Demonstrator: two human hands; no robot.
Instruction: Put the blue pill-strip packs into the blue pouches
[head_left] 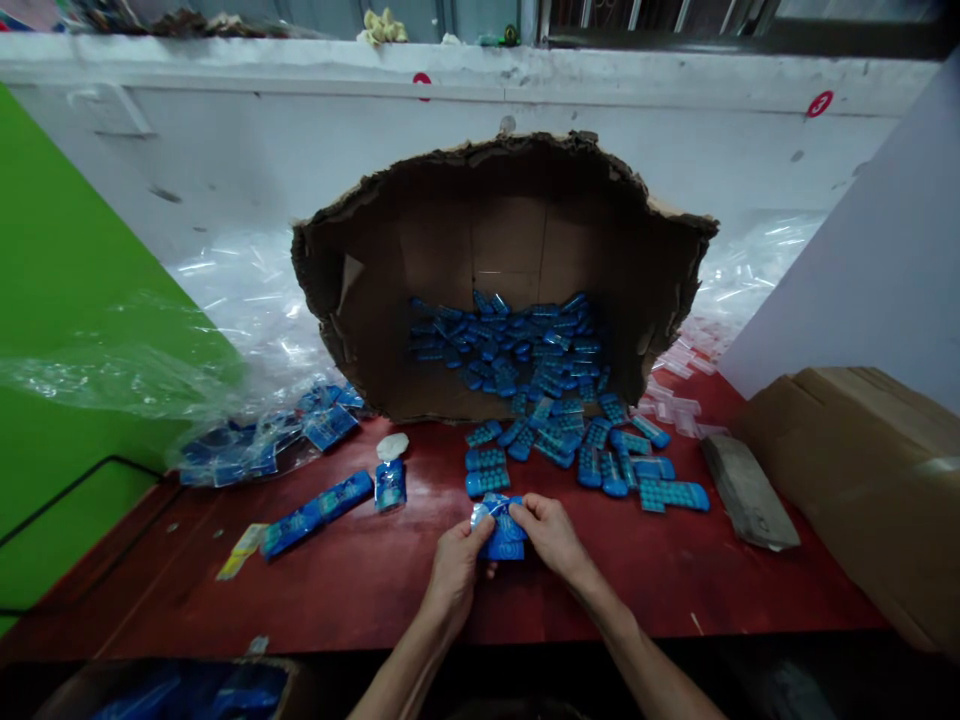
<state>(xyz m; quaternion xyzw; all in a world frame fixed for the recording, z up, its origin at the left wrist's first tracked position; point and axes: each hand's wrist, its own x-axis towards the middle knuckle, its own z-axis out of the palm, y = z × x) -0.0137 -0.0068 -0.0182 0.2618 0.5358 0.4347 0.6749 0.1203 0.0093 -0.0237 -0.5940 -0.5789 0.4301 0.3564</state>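
Note:
Between my two hands, above the red table, is a small blue printed packet with a shiny clear part at its top left. My left hand pinches its left side with the thumb on top. My right hand grips its upper right corner between thumb and fingers. Just beyond lie two blue blister-like pieces with rounded bumps. More of these blue bumpy pieces spill toward me from a torn cardboard box lying on its side.
At left are a row of blue packets, a single blue packet by a white disc, a yellow-white slip and a plastic bag of blue packets. Clear plastic pieces, a grey stack and a carton stand right.

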